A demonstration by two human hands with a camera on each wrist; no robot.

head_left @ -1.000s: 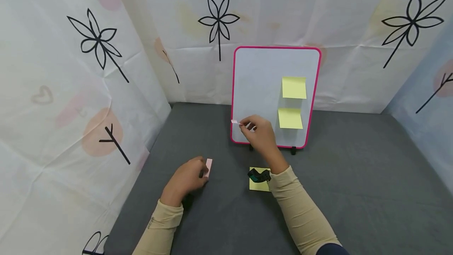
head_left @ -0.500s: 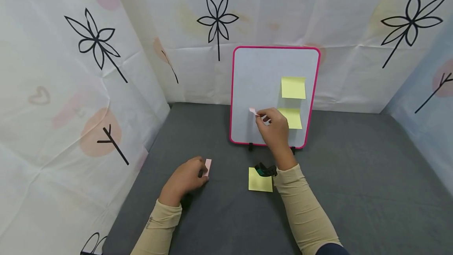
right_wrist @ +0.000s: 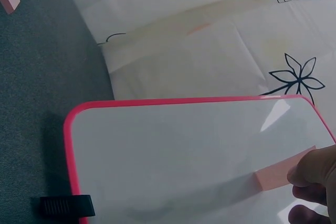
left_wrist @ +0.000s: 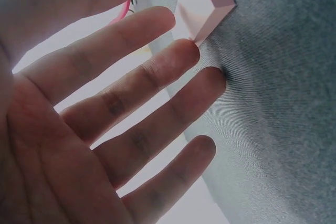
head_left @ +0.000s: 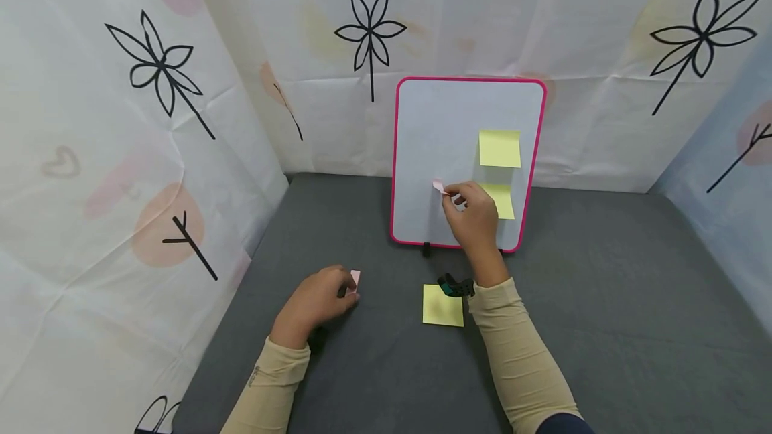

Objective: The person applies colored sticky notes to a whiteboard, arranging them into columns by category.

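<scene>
Against the whiteboard (head_left: pixel 440 146) we hold a small pink note (head_left: pixel 438 186) pinched between thumb and fingertips of our right hand (head_left: pixel 476 216); it is pale pink, narrow, and in the right wrist view (right_wrist: pixel 283 171) lies flat on the white surface. Two yellow notes (head_left: pixel 500 148) are stuck just right of it. Our left hand (head_left: pixel 316 300) rests on the grey mat (head_left: pixel 603 300), fingers nearly straight, fingertips touching a pink pad (left_wrist: pixel 202 3). A yellow pad (head_left: pixel 443 305) lies between our arms.

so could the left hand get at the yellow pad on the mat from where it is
Probably yes: the left hand rests by the pink pad, and bare mat lies between it and the yellow pad.
</scene>
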